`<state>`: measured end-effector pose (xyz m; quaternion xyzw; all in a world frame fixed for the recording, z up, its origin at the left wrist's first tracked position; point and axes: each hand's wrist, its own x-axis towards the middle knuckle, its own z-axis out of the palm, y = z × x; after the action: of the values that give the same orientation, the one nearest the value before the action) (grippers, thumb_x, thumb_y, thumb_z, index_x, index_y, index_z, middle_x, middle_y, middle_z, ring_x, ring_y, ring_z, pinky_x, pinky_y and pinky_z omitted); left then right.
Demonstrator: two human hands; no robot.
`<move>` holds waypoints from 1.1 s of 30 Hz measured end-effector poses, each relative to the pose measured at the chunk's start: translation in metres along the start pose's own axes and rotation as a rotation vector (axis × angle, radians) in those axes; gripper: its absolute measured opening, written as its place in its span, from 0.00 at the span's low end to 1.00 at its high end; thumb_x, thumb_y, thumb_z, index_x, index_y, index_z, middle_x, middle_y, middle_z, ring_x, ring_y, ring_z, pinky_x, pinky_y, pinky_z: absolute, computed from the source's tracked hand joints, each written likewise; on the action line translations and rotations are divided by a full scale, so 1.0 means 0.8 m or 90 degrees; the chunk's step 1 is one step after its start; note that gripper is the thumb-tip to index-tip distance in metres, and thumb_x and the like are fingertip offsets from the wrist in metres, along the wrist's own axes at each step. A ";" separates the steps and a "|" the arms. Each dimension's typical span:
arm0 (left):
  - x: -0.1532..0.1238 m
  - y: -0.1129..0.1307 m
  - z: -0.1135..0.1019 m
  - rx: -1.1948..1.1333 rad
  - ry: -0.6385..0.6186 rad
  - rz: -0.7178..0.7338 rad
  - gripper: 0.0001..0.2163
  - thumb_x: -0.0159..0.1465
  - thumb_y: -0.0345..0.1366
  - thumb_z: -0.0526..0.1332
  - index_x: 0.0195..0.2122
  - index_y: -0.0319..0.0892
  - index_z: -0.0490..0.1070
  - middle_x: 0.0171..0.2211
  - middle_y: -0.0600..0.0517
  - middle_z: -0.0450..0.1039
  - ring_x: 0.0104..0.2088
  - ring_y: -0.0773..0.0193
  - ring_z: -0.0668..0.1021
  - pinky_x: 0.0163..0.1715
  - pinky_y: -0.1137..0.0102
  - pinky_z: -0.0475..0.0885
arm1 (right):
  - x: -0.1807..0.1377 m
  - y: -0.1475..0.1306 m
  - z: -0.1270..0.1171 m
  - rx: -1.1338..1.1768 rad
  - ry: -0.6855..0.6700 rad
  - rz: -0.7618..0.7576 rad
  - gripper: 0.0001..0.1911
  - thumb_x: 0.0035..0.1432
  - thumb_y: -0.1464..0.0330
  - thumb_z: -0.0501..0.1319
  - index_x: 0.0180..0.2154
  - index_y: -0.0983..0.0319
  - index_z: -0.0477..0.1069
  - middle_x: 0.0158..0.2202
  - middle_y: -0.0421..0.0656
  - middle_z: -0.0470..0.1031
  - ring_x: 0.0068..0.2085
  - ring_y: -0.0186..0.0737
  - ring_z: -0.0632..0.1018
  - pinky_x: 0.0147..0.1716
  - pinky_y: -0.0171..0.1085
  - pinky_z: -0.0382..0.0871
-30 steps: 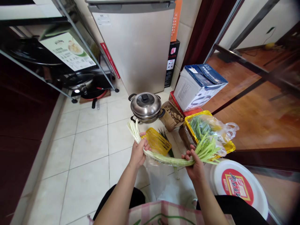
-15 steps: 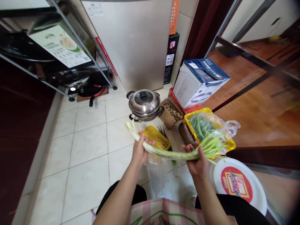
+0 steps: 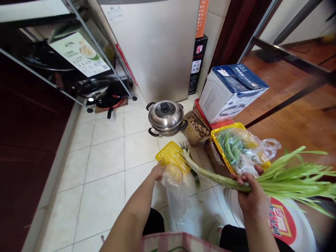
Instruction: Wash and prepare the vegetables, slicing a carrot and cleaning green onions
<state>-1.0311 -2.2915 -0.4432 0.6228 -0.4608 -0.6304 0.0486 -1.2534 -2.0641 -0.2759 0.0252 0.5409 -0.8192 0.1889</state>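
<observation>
With right hand (image 3: 252, 190), gripping celery (image 3: 215, 177) around the stalks, just short of the leafy fan. With left hand (image 3: 157, 171), down at the near-left corner of yellow basket (image 3: 172, 154) and beside the mouth of clear bag (image 3: 178, 203); fingers partly hidden, can't tell whether pinching bag, basket or neither.

Held right of centre, above the floor (image 3: 105, 157). Running lengthwise from pale end, in view over the basket's right edge, slanting back through the right palm, then out rightward to leaves over tub (image 3: 306, 231). Pointing pale end forward and toward the left side; clearly nearer the right hand, being in it. Kept well apart from the left hand, with basket and bag between.

Farther out, on the floor: scallions (image 3: 196, 180) just right of the bag, partly beneath the stalks in view. Beyond the celery, yellow crate (image 3: 228, 127) with bagged greens (image 3: 229, 147). Then ginger (image 3: 201, 129) in an open carton, lidded pot (image 3: 166, 117) next to it, fridge (image 3: 157, 49) behind.
</observation>
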 end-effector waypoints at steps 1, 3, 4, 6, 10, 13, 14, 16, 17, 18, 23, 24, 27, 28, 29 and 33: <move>0.001 -0.009 0.002 0.032 -0.007 0.004 0.21 0.43 0.49 0.68 0.33 0.42 0.69 0.08 0.63 0.55 0.07 0.65 0.62 0.13 0.68 0.59 | 0.000 -0.002 -0.004 -0.014 -0.005 -0.008 0.21 0.43 0.73 0.65 0.41 0.55 0.67 0.23 0.30 0.66 0.21 0.26 0.67 0.35 0.42 0.73; -0.001 -0.016 0.006 0.093 -0.031 0.021 0.17 0.45 0.50 0.67 0.25 0.42 0.68 0.08 0.62 0.55 0.08 0.64 0.64 0.15 0.67 0.60 | 0.000 -0.004 -0.009 -0.029 -0.012 -0.020 0.19 0.43 0.74 0.65 0.40 0.56 0.68 0.23 0.31 0.65 0.21 0.27 0.67 0.33 0.42 0.73; -0.003 -0.014 0.009 0.124 -0.047 0.037 0.16 0.45 0.50 0.66 0.22 0.43 0.66 0.08 0.61 0.55 0.09 0.63 0.65 0.16 0.66 0.61 | 0.001 -0.006 -0.010 -0.030 -0.014 -0.025 0.18 0.43 0.73 0.65 0.39 0.57 0.68 0.23 0.31 0.65 0.21 0.27 0.67 0.31 0.41 0.73; -0.011 -0.001 0.017 0.187 -0.077 0.089 0.16 0.45 0.48 0.67 0.16 0.44 0.64 0.09 0.59 0.55 0.13 0.63 0.68 0.20 0.66 0.63 | 0.002 -0.011 -0.007 -0.030 -0.026 -0.025 0.18 0.43 0.72 0.65 0.39 0.57 0.68 0.22 0.31 0.65 0.20 0.27 0.66 0.29 0.41 0.73; -0.049 0.043 0.028 0.299 -0.119 0.216 0.17 0.50 0.44 0.64 0.12 0.43 0.60 0.12 0.57 0.57 0.23 0.61 0.72 0.31 0.68 0.65 | -0.001 -0.035 0.009 -0.036 -0.103 0.016 0.18 0.44 0.71 0.65 0.40 0.56 0.69 0.20 0.31 0.64 0.18 0.26 0.65 0.28 0.39 0.72; -0.094 0.061 0.024 0.433 -0.094 0.352 0.13 0.59 0.42 0.56 0.19 0.43 0.65 0.19 0.53 0.65 0.29 0.61 0.72 0.35 0.69 0.65 | -0.008 -0.062 0.018 -0.043 -0.184 0.060 0.18 0.45 0.71 0.64 0.42 0.57 0.69 0.19 0.31 0.64 0.16 0.26 0.65 0.24 0.36 0.70; -0.107 0.061 0.021 0.480 -0.068 0.399 0.12 0.61 0.40 0.53 0.22 0.43 0.67 0.22 0.52 0.67 0.30 0.61 0.72 0.36 0.69 0.65 | -0.011 -0.070 0.019 -0.045 -0.209 0.072 0.18 0.46 0.70 0.64 0.43 0.58 0.69 0.19 0.31 0.64 0.15 0.26 0.64 0.23 0.36 0.70; -0.130 0.055 0.018 0.522 -0.017 0.463 0.09 0.62 0.34 0.50 0.29 0.42 0.69 0.28 0.50 0.69 0.33 0.62 0.73 0.37 0.69 0.66 | -0.015 -0.080 0.020 -0.046 -0.246 0.087 0.19 0.48 0.70 0.63 0.44 0.58 0.68 0.19 0.32 0.64 0.15 0.27 0.64 0.22 0.36 0.70; -0.138 0.049 0.019 0.514 -0.003 0.477 0.09 0.61 0.32 0.49 0.32 0.42 0.69 0.30 0.50 0.70 0.34 0.62 0.73 0.37 0.69 0.67 | -0.018 -0.082 0.021 -0.046 -0.254 0.086 0.19 0.48 0.70 0.63 0.45 0.58 0.68 0.19 0.32 0.64 0.15 0.27 0.65 0.22 0.36 0.70; -0.145 0.044 0.021 0.497 -0.001 0.489 0.09 0.61 0.30 0.49 0.35 0.42 0.69 0.32 0.49 0.70 0.36 0.62 0.74 0.38 0.69 0.67 | -0.020 -0.079 0.022 -0.048 -0.255 0.083 0.20 0.49 0.70 0.63 0.46 0.58 0.67 0.19 0.32 0.65 0.15 0.28 0.65 0.22 0.37 0.71; -0.168 0.034 0.048 0.397 -0.142 0.595 0.15 0.62 0.30 0.48 0.47 0.45 0.68 0.41 0.47 0.72 0.42 0.62 0.74 0.43 0.67 0.69 | -0.032 -0.035 0.032 -0.078 -0.244 0.101 0.25 0.49 0.67 0.65 0.50 0.57 0.65 0.23 0.31 0.66 0.18 0.28 0.68 0.29 0.39 0.73; -0.171 0.036 0.053 0.357 -0.174 0.605 0.15 0.63 0.31 0.49 0.50 0.46 0.66 0.44 0.46 0.72 0.44 0.61 0.74 0.45 0.67 0.68 | -0.034 -0.026 0.033 -0.081 -0.245 0.117 0.25 0.48 0.66 0.65 0.50 0.57 0.64 0.23 0.31 0.66 0.18 0.28 0.68 0.29 0.39 0.73; -0.174 0.046 0.062 0.174 -0.162 0.536 0.21 0.61 0.37 0.55 0.56 0.46 0.59 0.50 0.46 0.70 0.50 0.59 0.72 0.50 0.65 0.65 | -0.041 -0.011 0.035 -0.064 -0.257 0.162 0.25 0.47 0.64 0.66 0.49 0.58 0.65 0.23 0.31 0.65 0.17 0.27 0.66 0.27 0.38 0.72; -0.175 0.051 0.064 0.097 -0.143 0.478 0.24 0.60 0.39 0.57 0.57 0.45 0.57 0.50 0.45 0.70 0.51 0.58 0.72 0.51 0.63 0.65 | -0.043 -0.010 0.036 -0.055 -0.255 0.170 0.25 0.47 0.64 0.66 0.48 0.59 0.66 0.23 0.31 0.65 0.17 0.26 0.66 0.27 0.38 0.72; -0.178 0.056 0.066 0.019 -0.138 0.413 0.25 0.59 0.42 0.58 0.57 0.44 0.56 0.49 0.45 0.71 0.50 0.57 0.73 0.50 0.63 0.66 | -0.044 -0.010 0.039 -0.051 -0.246 0.174 0.25 0.46 0.64 0.66 0.48 0.60 0.66 0.22 0.31 0.65 0.17 0.26 0.66 0.27 0.38 0.72; -0.199 0.070 0.073 -0.233 -0.284 0.223 0.19 0.58 0.45 0.59 0.47 0.41 0.65 0.45 0.45 0.73 0.46 0.55 0.75 0.47 0.63 0.68 | -0.044 0.005 0.061 -0.096 -0.136 0.189 0.27 0.42 0.64 0.67 0.45 0.62 0.67 0.19 0.30 0.63 0.16 0.28 0.64 0.22 0.36 0.69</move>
<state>-1.0729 -2.1917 -0.3011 0.3616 -0.4392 -0.8056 0.1656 -1.2113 -2.0995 -0.2504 0.0036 0.5678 -0.7378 0.3651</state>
